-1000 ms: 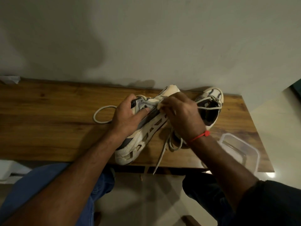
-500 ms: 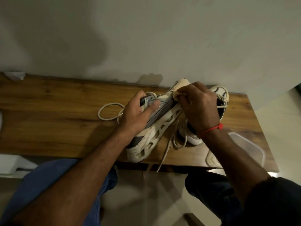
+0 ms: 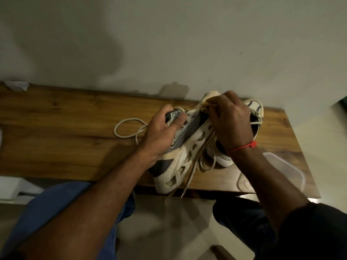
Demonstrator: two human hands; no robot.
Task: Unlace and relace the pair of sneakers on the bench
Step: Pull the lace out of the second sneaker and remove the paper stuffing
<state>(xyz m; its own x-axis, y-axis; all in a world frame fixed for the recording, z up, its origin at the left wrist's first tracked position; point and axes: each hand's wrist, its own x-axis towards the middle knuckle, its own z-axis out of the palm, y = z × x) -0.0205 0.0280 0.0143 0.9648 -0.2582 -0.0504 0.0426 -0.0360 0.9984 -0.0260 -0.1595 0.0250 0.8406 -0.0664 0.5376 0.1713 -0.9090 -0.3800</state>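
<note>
Near sneaker [image 3: 180, 152] lies on its side at centre frame, heel over the desk [image 3: 65, 132] front edge, so the eyelets are reachable. Left hand [image 3: 161, 132] grip wraps the upper to steady it. Right hand [image 3: 229, 121] grip is curled at the toe, apparently pinching lace; exact hold hidden. Loose lace [image 3: 127, 128] loops left. Second sneaker [image 3: 255, 113] sits behind, right of centre.

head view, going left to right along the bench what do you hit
crumpled white scrap at the back corner → loose lace loop → left hand gripping the near sneaker → right hand at its tongue → second sneaker → clear plastic lid
</note>
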